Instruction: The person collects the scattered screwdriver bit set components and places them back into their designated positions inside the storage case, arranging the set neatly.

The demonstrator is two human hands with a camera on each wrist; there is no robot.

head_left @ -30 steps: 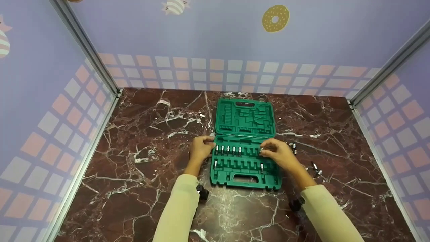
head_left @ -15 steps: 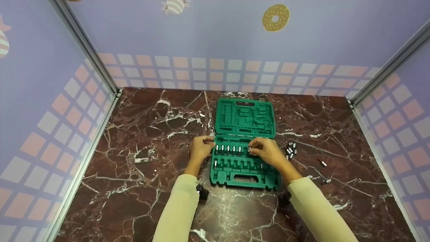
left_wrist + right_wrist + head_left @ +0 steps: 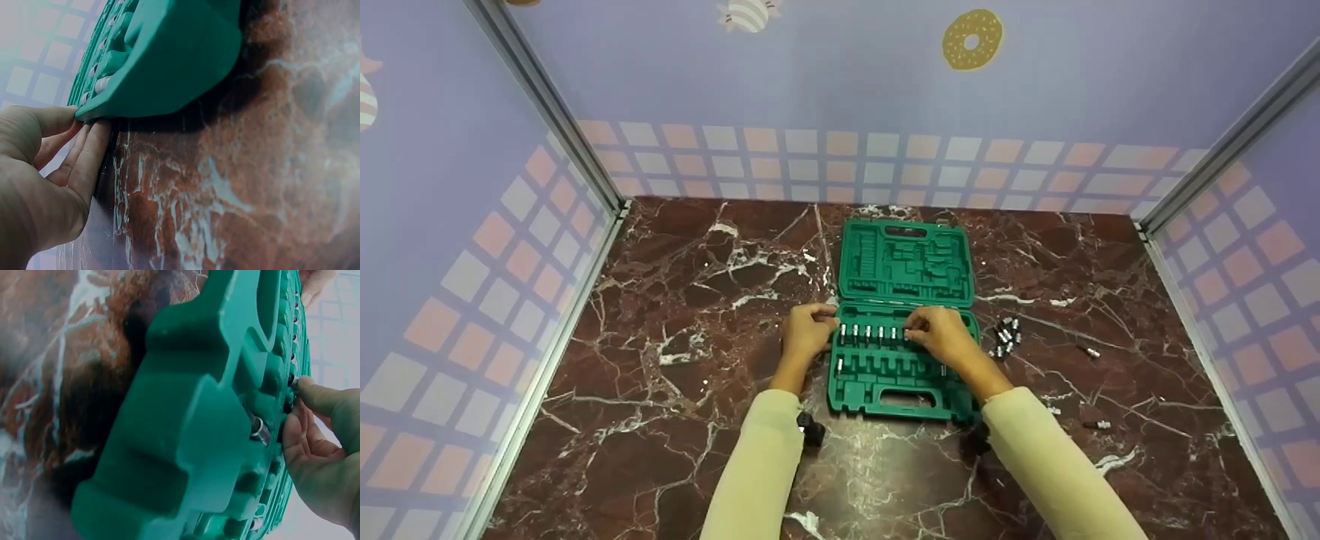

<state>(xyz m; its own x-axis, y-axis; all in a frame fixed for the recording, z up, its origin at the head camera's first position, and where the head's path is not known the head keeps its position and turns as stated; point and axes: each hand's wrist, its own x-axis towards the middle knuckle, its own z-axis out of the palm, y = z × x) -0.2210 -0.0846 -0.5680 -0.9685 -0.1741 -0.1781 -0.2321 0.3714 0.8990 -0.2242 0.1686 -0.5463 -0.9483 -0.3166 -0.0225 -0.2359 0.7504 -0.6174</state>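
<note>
Unfolded green case [image 3: 853, 394] on a dark, veined counter [image 3: 660, 427], lid [image 3: 877, 262] laid back away from the person. Its top row holds five metal bits [image 3: 868, 335] at the L end; the lower row has a bit at the far L [image 3: 840, 366] & another toward the R end [image 3: 943, 370].

Main risk, as I judge it: the small bit in the R hand [image 3: 949, 337] could slip or go in crooked, b/c only the fingertips hold it & they hide most of its slot. Those fingers are also right beside the fifth seated bit, so a sideways nudge might unseat that. The R forearm reaches over the lower row's R end, so a low wrist could catch the bit there. Loose bits, i.e. a pile [image 3: 1006, 337] plus strays [image 3: 1090, 352] R of the case, could roll if the R sleeve [image 3: 1046, 450] swept them. If the L hand [image 3: 808, 334] let go, the case might shift under pressure.

R hand: thumb & fingertips nearly meeting, pinching the held bit [image 3: 293, 381] at the top row, next to the five; whether it's fully seated, can't tell. L hand: grips the case's L edge, thumb on the rim, fingers below; gap approx. the edge's thickness.
</note>
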